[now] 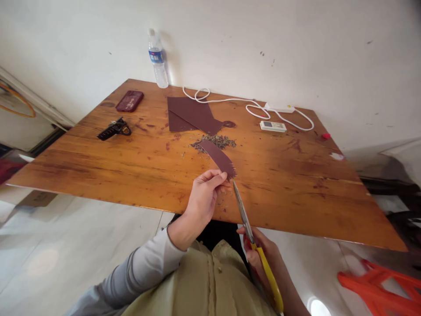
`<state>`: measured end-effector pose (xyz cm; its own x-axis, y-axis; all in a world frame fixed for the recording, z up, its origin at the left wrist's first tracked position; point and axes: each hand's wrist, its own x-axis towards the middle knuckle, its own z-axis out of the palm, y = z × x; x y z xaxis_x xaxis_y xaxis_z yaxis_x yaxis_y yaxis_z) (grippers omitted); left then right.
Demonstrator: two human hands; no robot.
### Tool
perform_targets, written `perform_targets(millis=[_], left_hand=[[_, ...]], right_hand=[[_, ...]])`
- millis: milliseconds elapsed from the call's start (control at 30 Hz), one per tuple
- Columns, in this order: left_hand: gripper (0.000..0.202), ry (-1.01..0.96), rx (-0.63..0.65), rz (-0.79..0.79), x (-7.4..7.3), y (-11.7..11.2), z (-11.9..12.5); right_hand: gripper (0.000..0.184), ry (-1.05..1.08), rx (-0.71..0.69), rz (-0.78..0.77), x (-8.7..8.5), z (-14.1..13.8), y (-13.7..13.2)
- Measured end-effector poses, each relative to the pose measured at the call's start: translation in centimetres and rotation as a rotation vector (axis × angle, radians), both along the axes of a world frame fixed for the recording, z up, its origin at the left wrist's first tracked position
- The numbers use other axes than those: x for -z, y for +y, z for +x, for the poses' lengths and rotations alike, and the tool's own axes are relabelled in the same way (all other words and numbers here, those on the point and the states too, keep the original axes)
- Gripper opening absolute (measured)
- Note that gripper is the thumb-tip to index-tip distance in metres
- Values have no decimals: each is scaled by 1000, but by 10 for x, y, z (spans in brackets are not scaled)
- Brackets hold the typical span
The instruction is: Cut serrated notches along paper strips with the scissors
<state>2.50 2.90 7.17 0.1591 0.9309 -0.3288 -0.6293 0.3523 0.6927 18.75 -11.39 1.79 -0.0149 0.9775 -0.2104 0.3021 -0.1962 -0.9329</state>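
My left hand pinches the near end of a dark maroon paper strip above the wooden table. The strip's near edge is cut into a fine fringe. My right hand grips yellow-handled scissors. Their blades look nearly closed, with the tips just below the fringed edge. A small heap of paper clippings lies on the table beyond the strip, and larger maroon sheets lie further back.
A water bottle stands at the back edge by the wall. A dark red case and a black tool lie at the left. A white cable, power strip and small white device are at the right. An orange plastic object is on the floor.
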Motion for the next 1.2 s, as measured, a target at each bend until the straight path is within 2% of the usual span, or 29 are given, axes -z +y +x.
perform_targets(millis=[67,200,333,467,667,967,1100,1200], left_hand=[[21,10,21,1,0,1,-2],[24,26,57,-3,0,2,-6],[24,32,100,-26,0,2,-7],[22,21,118,-28,-1,2,-8],[23,8,110,-37,-2,2,-9],[21,27,119,-26,-2,2,-9],[20,25,122,-27,-2,3,-9],[19,29,134,-31,-3,4,-10]], right_hand=[[57,-12,-47,5,-8,2,2],[50,-74,-87,11,-17,11,5],[48,-129,-148,2,-5,28,8],[50,-158,-154,60,6,38,9],[61,-174,-101,56,5,34,6],[48,-162,-194,10,1,42,11],[42,-139,-101,58,-1,33,7],[47,-136,-22,79,2,26,4]])
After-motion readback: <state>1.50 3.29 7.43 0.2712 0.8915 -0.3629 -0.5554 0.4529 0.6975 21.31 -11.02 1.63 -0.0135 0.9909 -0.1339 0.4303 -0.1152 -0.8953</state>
